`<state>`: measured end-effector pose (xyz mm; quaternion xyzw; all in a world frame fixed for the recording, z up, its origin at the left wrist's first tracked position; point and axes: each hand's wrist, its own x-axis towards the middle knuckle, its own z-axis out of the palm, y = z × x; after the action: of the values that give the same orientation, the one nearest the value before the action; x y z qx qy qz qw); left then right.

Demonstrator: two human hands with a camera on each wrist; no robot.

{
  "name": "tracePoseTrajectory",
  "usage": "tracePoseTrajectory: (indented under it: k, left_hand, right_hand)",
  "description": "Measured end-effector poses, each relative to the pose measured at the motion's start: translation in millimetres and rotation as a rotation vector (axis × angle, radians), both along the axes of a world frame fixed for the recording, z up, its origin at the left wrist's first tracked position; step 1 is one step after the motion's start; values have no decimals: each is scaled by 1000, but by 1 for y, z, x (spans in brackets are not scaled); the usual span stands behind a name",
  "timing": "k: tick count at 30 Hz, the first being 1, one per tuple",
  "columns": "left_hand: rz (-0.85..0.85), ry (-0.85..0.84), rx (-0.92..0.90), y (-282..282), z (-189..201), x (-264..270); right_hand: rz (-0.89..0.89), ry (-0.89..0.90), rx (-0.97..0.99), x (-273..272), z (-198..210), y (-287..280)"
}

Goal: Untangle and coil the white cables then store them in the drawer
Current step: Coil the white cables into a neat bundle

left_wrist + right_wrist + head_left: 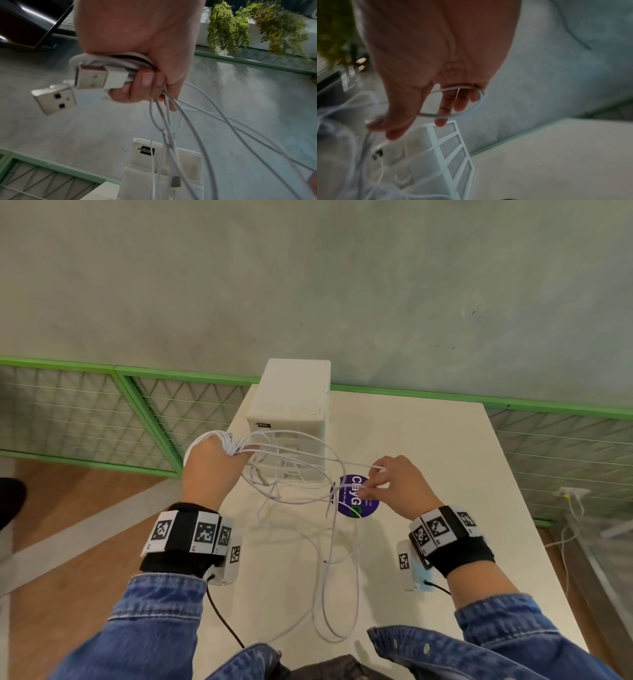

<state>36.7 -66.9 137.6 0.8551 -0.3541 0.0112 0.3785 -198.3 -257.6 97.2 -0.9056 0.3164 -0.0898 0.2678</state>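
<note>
- Above the white table (428, 446), the left hand (209, 465) grips a bundle of white cables (229, 441); two USB plugs (54, 100) point toward nine o'clock in the left wrist view.
- Right hand (400, 484) pinches one cable strand; its fingertips (441, 122) blur.
- Loops hang toward six o'clock, partly hiding the drawer unit (291, 402) at twelve.

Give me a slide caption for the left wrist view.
Left hand grips bundled white cables, two USB plugs protruding, above the drawer unit.

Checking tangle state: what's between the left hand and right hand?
In the head view, white cables span from left hand to right hand, looping in air before the drawer unit.
</note>
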Motion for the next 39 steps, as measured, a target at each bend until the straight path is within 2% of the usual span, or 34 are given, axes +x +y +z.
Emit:
tracePoseTrajectory:
  k: [2,4,7,11,13,17,20,24,30,34,39]
  left_hand:
    - [38,4,-9,5,-2,4]
    - [103,15,-4,12,-4,10]
    - [167,32,7,22,-9,18]
    - [170,55,20,22,-11,13]
    - [181,75,9,18,-10,10]
    - [151,144,-8,10,1,-2]
    - [65,202,-61,-1,14,-21]
    - [-132,151,-46,-20,23,-44]
    - [-180,138,-65,-33,23,-57]
    - [-193,179,-81,-33,23,-60]
    - [-217,193,-74,-33,17,-61]
  right_hand:
    - [-128,-297,165,-3,3,-4]
    - [-328,-482,197,-10,5,-10]
    - [-642,-611,267,-23,7,-19]
    - [-821,-637,431,-24,-2,-22]
    - [-832,-609,455,-21,-8,-22]
    - [-861,-398,429,-24,-16,-28]
    - [-857,-522,690,-21,-18,-21]
    - [-809,-676,933,-7,-16,-4]
    - [-869,-553,1245,8,-20,9]
    - [-669,-397,1283,9,-22,10]
    - [-398,-482,1234,17,-14,23]
